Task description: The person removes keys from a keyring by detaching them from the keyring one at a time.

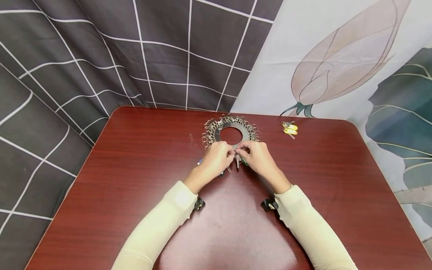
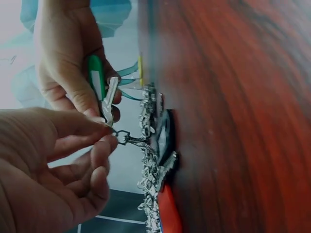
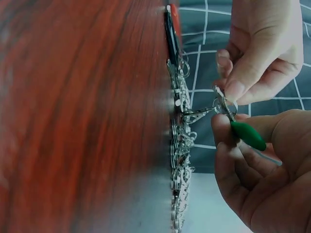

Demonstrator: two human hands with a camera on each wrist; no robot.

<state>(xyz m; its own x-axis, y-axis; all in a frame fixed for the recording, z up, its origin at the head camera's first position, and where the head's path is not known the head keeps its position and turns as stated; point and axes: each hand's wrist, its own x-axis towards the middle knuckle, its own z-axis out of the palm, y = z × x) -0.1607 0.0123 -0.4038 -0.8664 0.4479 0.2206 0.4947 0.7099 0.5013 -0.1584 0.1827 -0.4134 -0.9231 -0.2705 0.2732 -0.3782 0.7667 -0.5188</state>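
On the red table [image 1: 152, 150], a grey disc [image 1: 245, 134] is ringed with metal clips [image 1: 209, 129]. Over its near edge, a green tag [image 3: 249, 135] is pinched between thumb and finger by the right hand [image 1: 258, 155]; its pale label [image 2: 97, 83] (any writing too small to tell) can be seen. Beside the tag a key [image 2: 111, 96] is held — long axis nearly upright in the left wrist view, blade running up toward the right hand. A small ring [image 3: 236, 106] is pinched in the left hand's [image 1: 215, 158] fingertips.
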